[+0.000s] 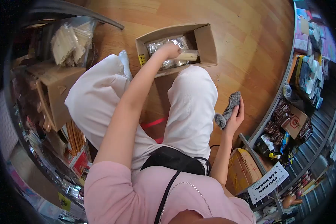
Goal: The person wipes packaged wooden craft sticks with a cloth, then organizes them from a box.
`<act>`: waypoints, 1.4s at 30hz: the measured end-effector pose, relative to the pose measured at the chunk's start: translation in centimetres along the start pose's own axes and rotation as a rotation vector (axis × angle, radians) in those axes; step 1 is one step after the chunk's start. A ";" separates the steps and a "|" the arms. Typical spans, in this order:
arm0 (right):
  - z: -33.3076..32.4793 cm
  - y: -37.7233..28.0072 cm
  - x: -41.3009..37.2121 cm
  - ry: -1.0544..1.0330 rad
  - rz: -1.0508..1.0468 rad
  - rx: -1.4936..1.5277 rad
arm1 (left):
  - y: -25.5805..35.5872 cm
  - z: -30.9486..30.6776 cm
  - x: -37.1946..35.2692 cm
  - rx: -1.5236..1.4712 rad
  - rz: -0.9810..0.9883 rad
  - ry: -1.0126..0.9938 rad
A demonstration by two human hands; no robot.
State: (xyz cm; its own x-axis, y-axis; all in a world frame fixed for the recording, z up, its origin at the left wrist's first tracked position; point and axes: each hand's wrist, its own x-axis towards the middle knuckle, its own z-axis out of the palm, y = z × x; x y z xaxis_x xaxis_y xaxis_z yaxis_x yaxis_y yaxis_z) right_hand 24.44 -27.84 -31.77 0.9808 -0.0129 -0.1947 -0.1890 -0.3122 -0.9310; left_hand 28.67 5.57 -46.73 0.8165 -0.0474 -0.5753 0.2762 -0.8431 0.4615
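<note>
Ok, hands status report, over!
Left hand in cardboard box, gripping pale packet. Right hand holds grey cloth. Nothing blocking the box.

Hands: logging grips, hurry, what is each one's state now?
Left hand: closed on pale packet in cardboard box.
Right hand: closed on grey cloth.

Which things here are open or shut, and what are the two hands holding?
Brown cardboard box: open, flaps up, standing on the wooden floor.
Shiny silver foil packets: lying inside the box.
Left hand: reaching into the box, shut on the pale flat packet.
Right hand: shut on the grey fuzzy cloth.
Grey fuzzy cloth: crumpled, hanging from the hand.
</note>
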 end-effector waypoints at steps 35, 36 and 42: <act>-3.8 -11.7 -13.1 -0.106 -0.380 0.323 | 17.9 -6.6 -43.9 -1.505 0.462 0.852; -3.6 -11.5 -12.8 -0.101 -0.397 0.325 | 18.0 -6.7 -43.8 -1.509 0.471 0.855; -2.3 -12.3 -11.8 -0.201 -0.295 0.474 | 16.5 -5.8 -41.8 -1.541 0.371 0.730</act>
State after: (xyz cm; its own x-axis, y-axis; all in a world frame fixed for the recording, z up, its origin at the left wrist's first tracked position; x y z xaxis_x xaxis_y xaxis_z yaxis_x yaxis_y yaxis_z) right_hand 15.34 -26.06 -17.33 0.9754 0.2049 0.0816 0.0437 0.1833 -0.9821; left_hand 2.04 -3.22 -11.18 0.8642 0.4926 -0.1028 -0.1282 0.4132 0.9016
